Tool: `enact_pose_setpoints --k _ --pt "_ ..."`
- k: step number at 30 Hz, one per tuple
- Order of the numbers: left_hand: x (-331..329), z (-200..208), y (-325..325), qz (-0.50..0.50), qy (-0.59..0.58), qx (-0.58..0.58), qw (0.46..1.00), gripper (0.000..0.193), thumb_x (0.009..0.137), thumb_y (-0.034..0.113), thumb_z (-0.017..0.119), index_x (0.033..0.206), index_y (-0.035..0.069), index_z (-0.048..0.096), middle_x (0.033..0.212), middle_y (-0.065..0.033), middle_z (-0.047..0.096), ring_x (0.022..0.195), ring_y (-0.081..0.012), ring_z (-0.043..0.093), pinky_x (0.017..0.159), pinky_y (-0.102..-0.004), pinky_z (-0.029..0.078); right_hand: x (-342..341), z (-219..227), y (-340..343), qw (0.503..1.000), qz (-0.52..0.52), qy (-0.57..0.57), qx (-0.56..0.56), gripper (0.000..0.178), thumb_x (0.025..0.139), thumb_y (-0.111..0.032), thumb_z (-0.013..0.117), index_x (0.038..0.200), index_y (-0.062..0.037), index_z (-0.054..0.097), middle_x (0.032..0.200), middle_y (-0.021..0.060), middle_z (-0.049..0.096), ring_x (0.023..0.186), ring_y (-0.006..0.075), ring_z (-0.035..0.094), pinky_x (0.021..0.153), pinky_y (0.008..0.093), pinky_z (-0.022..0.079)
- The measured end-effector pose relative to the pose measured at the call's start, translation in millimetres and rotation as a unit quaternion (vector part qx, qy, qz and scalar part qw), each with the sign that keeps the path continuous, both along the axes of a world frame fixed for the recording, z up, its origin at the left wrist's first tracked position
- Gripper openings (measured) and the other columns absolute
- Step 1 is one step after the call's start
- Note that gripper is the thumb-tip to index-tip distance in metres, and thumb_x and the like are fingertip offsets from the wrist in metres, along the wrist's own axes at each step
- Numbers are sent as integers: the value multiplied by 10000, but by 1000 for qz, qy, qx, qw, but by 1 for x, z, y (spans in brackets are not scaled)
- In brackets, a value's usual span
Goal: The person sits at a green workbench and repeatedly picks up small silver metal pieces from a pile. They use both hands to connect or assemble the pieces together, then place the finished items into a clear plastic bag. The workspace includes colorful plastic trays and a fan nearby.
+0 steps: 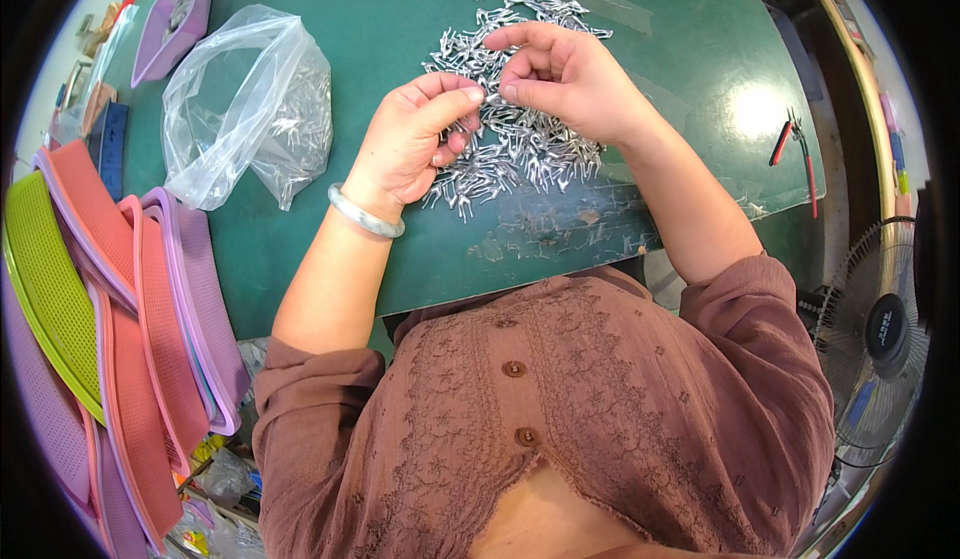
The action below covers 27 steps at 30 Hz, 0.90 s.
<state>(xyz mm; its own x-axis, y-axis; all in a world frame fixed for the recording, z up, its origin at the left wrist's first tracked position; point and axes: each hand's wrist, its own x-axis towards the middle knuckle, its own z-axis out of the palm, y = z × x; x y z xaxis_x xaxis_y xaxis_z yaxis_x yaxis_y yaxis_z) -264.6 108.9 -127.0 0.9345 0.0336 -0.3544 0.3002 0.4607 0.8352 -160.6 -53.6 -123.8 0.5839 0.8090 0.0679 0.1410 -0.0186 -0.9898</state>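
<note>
Over a loose pile of small forked silvery metal pieces (pixel 545 159), both my hands work close together. My left hand (pixel 415 134), with a pale bangle (pixel 365 214) on its wrist, is closed, thumb and forefinger pinching a small silvery metal piece whose tip shows between the hands. Just to its right, my right hand (pixel 575 74) has its thumb and fingers drawn together near that tip, with the forefinger reaching out above. What lies in the right fingertips is too small and covered to make out.
A clear plastic bag (pixel 245 109) of similar metal pieces lies left on the green table (pixel 390 19), near a purple tray (pixel 175 19). Stacked plastic baskets (pixel 150 339) stand at the lower left. Red-handled pliers (pixel 795 149) lie at the right edge, above a fan (pixel 875 329).
</note>
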Motion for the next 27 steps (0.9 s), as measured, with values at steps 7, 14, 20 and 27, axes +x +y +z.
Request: enact_pose_setpoints --k 7,14,20,27 --pt "0 -4 1 25 -8 37 999 102 812 135 620 856 54 577 673 0 541 488 -34 445 394 -134 309 -4 8 2 997 -18 71 9 352 786 -19 580 1123 32 492 756 16 592 689 71 549 628 204 446" --pt "0 -3 2 36 -17 46 998 95 808 135 623 857 62 589 676 -4 562 492 -33 457 407 -135 334 0 -1 1 999 10 44 21 391 787 -14 580 1155 41 460 759 24 593 689 78 550 641 208 452" --pt "1 -2 -2 50 -25 34 998 120 847 96 561 945 26 567 726 -23 567 517 -35 435 394 -129 299 -4 -5 4 998 -29 7 53 420 776 11 585 1170 40 442 760 20 593 682 73 542 627 208 445" --pt "0 -7 4 31 -26 -64 997 186 877 134 515 1002 0 546 780 -56 572 541 -49 440 404 -128 310 -12 -5 4 970 -81 -220 57 444 777 25 579 1197 -16 442 777 36 600 715 100 570 668 230 455"
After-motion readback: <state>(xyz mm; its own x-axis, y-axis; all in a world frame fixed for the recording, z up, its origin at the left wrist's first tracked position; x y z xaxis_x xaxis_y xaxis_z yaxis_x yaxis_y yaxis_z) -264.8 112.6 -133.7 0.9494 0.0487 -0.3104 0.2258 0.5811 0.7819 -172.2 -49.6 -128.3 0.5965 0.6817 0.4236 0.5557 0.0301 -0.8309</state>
